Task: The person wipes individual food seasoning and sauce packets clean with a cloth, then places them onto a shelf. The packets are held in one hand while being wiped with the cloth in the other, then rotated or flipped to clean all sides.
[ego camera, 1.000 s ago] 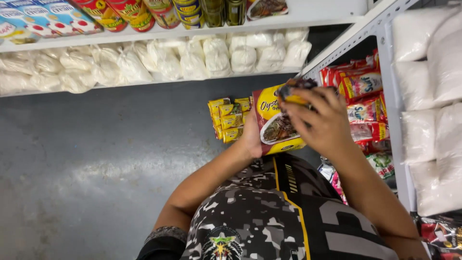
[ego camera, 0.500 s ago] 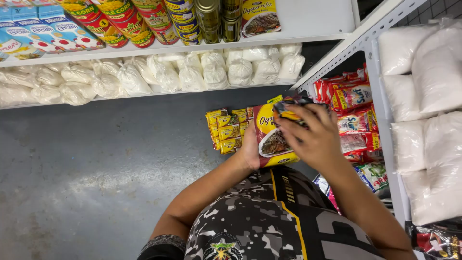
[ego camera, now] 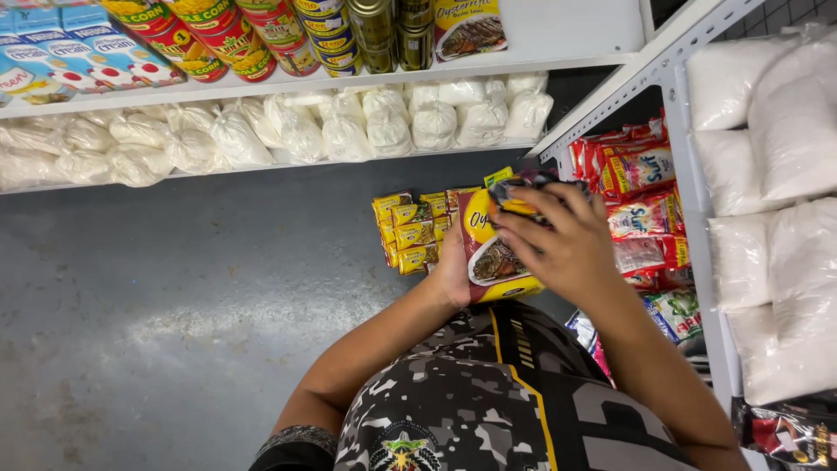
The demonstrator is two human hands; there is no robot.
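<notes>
My left hand (ego camera: 453, 266) grips from the left side a stack of yellow and red sauce pouches (ego camera: 490, 262) with a picture of a dish, held in front of my camouflage shirt. On top of the stack lies my right hand (ego camera: 558, 244), its fingers closed over a smaller dark and yellow packet (ego camera: 514, 199) at the upper edge. Just beyond the stack, several small yellow sachets (ego camera: 410, 231) lie on the grey floor.
A white shelf (ego camera: 558, 39) ahead carries cans, jars and blue cartons, with bagged white powder (ego camera: 349, 131) below. Another white rack (ego camera: 689, 174) at the right holds red snack packets (ego camera: 641, 166) and more white bags. Grey floor (ego camera: 174, 279) spreads to the left.
The view has tilted up slightly, so the shelves sit lower in frame. Both hands stay on the pouches; my right hand has shifted a little toward the stack's upper edge.
</notes>
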